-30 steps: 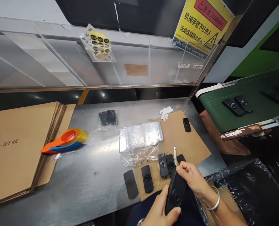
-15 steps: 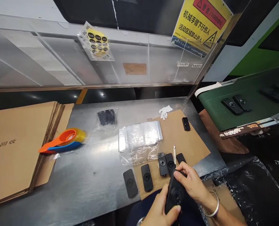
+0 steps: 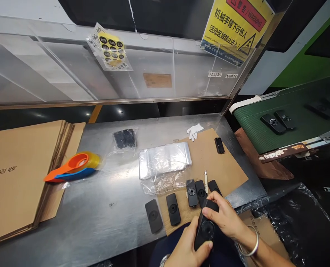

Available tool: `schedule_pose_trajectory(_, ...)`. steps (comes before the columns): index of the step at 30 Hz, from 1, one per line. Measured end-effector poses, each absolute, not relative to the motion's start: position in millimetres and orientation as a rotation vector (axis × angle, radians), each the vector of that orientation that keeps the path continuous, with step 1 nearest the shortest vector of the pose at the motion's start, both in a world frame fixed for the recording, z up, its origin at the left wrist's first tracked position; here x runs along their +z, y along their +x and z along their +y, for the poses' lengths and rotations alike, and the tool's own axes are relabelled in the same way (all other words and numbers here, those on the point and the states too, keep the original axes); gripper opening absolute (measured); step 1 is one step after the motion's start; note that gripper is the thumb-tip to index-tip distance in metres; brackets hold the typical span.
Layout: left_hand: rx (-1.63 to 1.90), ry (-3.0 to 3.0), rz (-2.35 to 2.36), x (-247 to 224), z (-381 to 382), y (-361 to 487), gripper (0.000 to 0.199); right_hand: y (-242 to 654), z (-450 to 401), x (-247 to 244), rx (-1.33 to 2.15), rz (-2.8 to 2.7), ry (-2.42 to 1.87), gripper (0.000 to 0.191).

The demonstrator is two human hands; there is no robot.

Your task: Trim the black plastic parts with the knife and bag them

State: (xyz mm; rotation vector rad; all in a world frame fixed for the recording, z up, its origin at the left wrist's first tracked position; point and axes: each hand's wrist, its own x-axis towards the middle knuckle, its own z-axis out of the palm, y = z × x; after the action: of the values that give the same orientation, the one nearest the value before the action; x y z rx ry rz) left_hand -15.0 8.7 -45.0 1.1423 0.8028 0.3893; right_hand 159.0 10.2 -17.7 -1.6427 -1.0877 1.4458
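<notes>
Between my two hands is a black oblong plastic part (image 3: 208,230) with a round ringed hole in its face. My left hand (image 3: 188,244) grips its lower left side, thumb across the lower end. At the upper end my right hand (image 3: 223,215) pinches it, thumb on the face. Similar black parts lie just beyond: one (image 3: 173,209) on the cardboard, one (image 3: 154,216) on its left edge, and a close group (image 3: 192,193) near my right hand. A pair of tweezers (image 3: 206,181) points away from me among them.
Clear plastic bags (image 3: 165,159) are stacked on the cardboard sheet (image 3: 226,167). A white glove (image 3: 195,131) and a small black piece (image 3: 219,145) lie farther back. At left are a tape dispenser (image 3: 76,167) and flat cartons (image 3: 20,178). A green conveyor (image 3: 254,129) carries black parts at right.
The black part has shifted slightly up and left in my hands, and both hands keep their hold. The whole view has drifted a little; the things on the table have not moved.
</notes>
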Motion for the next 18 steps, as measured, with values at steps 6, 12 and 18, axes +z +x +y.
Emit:
schedule_pose_trajectory(6, 0.279, 0.785, 0.572, -27.2, 18.6, -10.5, 0.062, 175.3, 15.7, 2.0, 1.842, -1.077, -1.299, 0.032)
schedule_pose_trajectory(12, 0.243, 0.739, 0.643, -25.6, 16.0, -6.9, 0.052, 158.2, 15.4, -21.4, 1.402, -1.178, -1.699, 0.03)
schedule_pose_trajectory(18, 0.233, 0.574, 0.476, -34.1, 18.7, -9.9, 0.066, 157.2, 18.4, -17.3, 1.468, -0.954, -1.664, 0.04)
